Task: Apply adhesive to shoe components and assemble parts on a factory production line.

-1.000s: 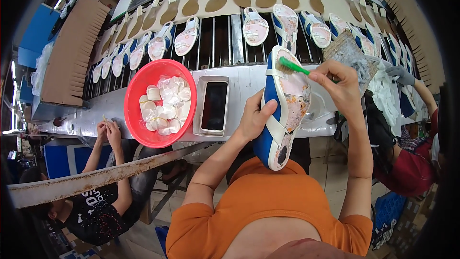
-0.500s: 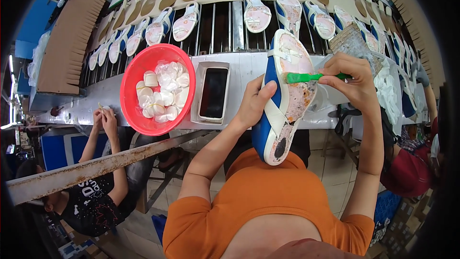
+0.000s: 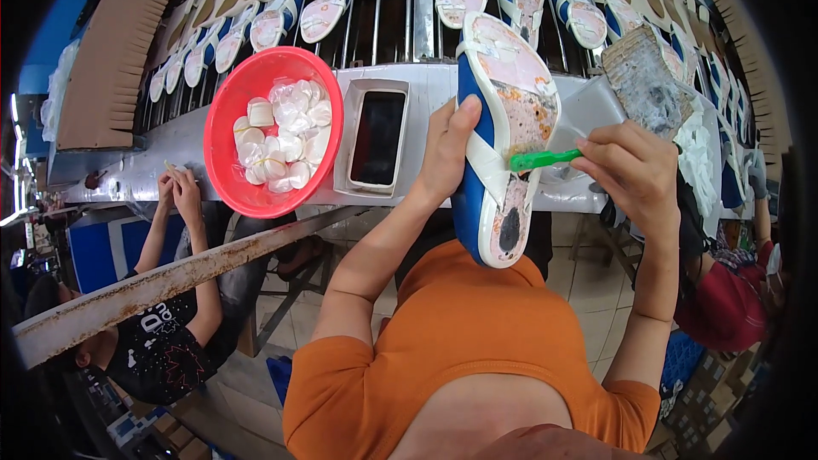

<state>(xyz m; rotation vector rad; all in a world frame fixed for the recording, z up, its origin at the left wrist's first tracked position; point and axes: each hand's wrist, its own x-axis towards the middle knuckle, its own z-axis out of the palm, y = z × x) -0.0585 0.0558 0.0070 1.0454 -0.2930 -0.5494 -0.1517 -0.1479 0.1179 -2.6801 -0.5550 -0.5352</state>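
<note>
My left hand [image 3: 450,149] grips the side of a sandal [image 3: 521,77] with a blue sole edge, white straps and a patchy pink and grey upper face. The sandal is tilted toward me above the table edge. Between the fingers of my right hand [image 3: 635,172] is a small green-handled brush [image 3: 543,158]. Its head rests on or just over the sandal's face, beside the white strap at mid-length; whether the bristles touch, I cannot tell.
Left on the grey table [image 3: 358,77] stands a red basin [image 3: 214,158] of white round pieces in clear wrap. A white tray holding a dark panel [image 3: 378,138] sits beside it. Behind, a roller conveyor [image 3: 394,25] carries several sandals. People sit at both sides; a rusty bar [image 3: 183,294] crosses at left.
The brush has moved down the sandal's face, from near the upper strap to beside the lower white strap. The view has shifted slightly, and the sandal sits higher in it.
</note>
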